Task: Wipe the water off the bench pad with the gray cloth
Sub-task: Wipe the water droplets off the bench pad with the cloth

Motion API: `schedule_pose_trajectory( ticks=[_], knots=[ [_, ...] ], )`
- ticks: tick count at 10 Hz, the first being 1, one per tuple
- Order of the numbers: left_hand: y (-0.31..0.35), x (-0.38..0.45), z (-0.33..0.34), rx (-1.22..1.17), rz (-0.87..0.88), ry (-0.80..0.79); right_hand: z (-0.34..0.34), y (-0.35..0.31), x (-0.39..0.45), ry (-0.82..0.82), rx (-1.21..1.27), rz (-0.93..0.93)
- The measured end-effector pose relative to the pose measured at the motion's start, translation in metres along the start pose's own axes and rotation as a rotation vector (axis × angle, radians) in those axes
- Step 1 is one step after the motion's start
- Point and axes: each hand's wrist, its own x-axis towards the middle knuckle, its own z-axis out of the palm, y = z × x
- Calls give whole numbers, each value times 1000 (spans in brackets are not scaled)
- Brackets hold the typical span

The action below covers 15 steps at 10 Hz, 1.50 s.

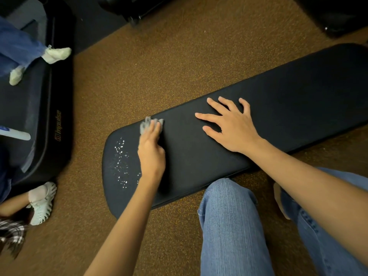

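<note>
Brown gym floor, black bench pad (278, 92) across it. Left hand (151, 150) pressed gray cloth (148, 124) beside water drops (121, 162); right hand (229, 124) spread flat. Best swept firmly over drops.

The black bench pad (278, 108) carries water droplets (121, 164) just left of the left hand (151, 154), whose fingers press a gray cloth (148, 124) flat; the right hand (229, 126) rests spread on it.
</note>
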Motion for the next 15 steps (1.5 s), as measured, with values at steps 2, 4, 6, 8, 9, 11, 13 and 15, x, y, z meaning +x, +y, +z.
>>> schedule_pose_trajectory(
  ticks=[2,4,6,8,9,11,13,15],
  knots=[
    [7,-11,7,-18,117,-39,1,0,0,11,-12,3],
    [-42,46,-11,124,-56,-14,1,1,-2,10,-5,5],
    [-28,6,-5,21,-38,7,2,0,-1,10,0,7],
    [-56,23,-27,133,-5,-68,2,1,-2,3,-9,1],
    [-84,44,-44,199,-193,-20,2,1,-3,0,-17,11],
    [-65,8,-28,19,-92,-24,2,0,-1,-1,-15,9],
    [-104,21,-55,131,42,-141,4,3,-3,-16,-31,-7],
    [-91,11,-59,66,-121,-127,4,3,-2,-14,-30,-7]
  ],
)
